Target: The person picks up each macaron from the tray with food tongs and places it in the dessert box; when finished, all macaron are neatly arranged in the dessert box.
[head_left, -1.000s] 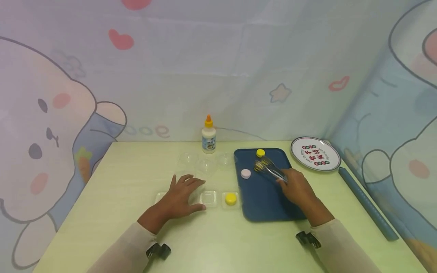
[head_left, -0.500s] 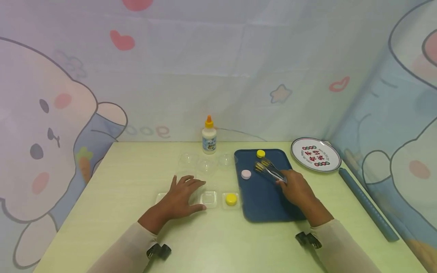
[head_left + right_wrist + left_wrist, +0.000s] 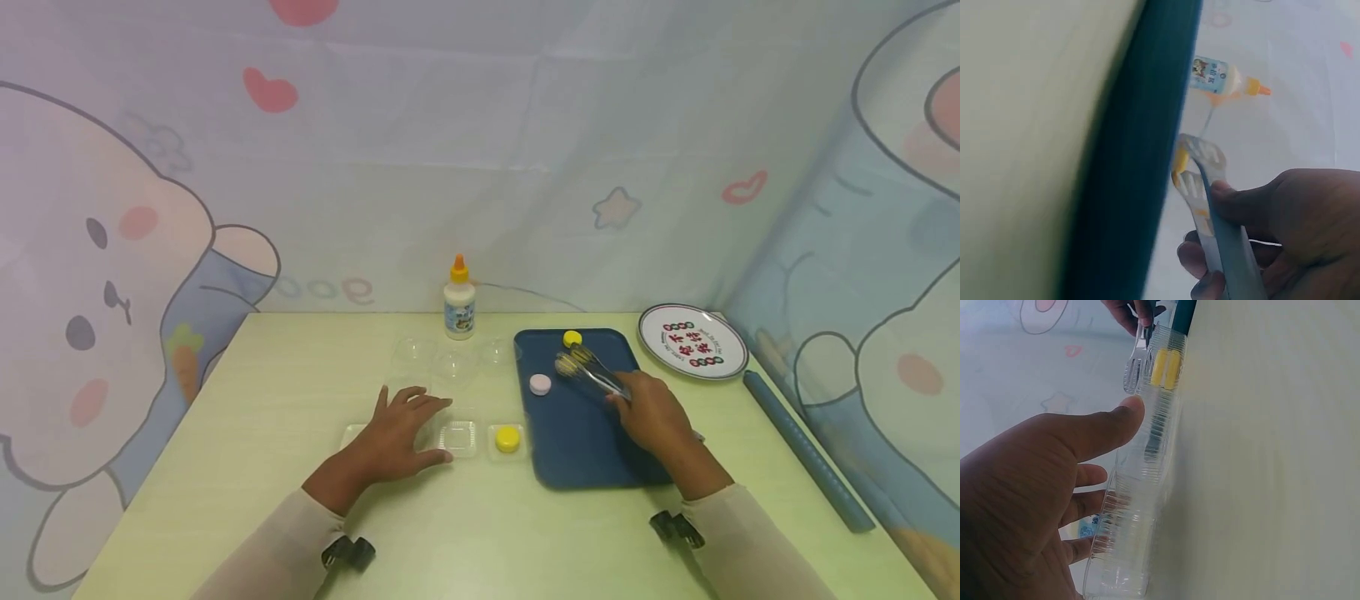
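Note:
In the head view my right hand (image 3: 651,412) grips metal tongs (image 3: 609,383) with slotted heads over the dark blue tray (image 3: 588,442). Yellow shows at the tong heads in the right wrist view; I cannot tell whether they pinch anything. A yellow macaron (image 3: 572,338) lies beyond the heads, and a pale pink macaron (image 3: 540,384) to their left. My left hand (image 3: 393,437) spreads its fingers by a row of clear plastic boxes (image 3: 457,437), partly hiding them. In the left wrist view its fingertips are behind the clear plastic. Another yellow macaron (image 3: 507,438) sits in the rightmost box.
Clear domed lids (image 3: 453,364) stand up behind the boxes. A white glue-type bottle (image 3: 460,308) with an orange tip is at the table's back edge. At the right are a printed white plate (image 3: 693,342) and a long blue-grey roll (image 3: 810,450).
The tong heads shift slightly over the tray. My left hand stays by the boxes, and the macarons around it and on the tray keep their places.

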Action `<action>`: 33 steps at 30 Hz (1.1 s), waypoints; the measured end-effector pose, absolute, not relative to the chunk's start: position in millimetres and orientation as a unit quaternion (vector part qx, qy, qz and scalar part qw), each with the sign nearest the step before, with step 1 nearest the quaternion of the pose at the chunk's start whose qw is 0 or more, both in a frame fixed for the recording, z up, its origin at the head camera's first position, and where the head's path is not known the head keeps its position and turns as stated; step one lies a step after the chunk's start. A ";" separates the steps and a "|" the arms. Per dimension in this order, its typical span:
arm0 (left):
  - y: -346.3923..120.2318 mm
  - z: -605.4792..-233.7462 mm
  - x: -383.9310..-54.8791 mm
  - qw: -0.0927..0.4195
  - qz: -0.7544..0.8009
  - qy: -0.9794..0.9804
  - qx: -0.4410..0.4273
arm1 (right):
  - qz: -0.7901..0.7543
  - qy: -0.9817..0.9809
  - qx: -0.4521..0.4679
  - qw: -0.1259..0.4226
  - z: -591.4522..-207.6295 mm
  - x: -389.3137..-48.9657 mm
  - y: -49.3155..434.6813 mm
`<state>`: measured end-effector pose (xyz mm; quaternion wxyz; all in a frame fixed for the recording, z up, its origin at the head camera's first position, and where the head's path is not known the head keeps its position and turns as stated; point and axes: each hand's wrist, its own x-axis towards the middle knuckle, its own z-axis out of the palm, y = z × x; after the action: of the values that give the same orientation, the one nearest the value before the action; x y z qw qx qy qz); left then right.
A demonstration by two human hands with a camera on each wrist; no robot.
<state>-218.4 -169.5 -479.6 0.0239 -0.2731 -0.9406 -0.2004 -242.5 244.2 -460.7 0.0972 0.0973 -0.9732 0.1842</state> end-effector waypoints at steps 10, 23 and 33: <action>-170.5 -481.0 -218.5 0.018 -0.198 -0.942 -0.269 | 0.215 -0.964 0.111 0.111 -440.4 -225.2 232.5; -170.1 -479.6 -218.3 0.027 -0.201 -0.941 -0.272 | 0.221 -0.945 0.207 0.121 -426.8 -201.0 200.9; -170.1 -480.4 -218.0 0.020 -0.204 -0.941 -0.268 | 0.223 -0.941 0.238 0.096 -430.7 -190.8 178.9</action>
<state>-218.0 -170.1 -480.4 0.0197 -0.2677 -0.9414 -0.2042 -190.8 178.9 -430.7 0.0958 0.2378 -0.9406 0.2228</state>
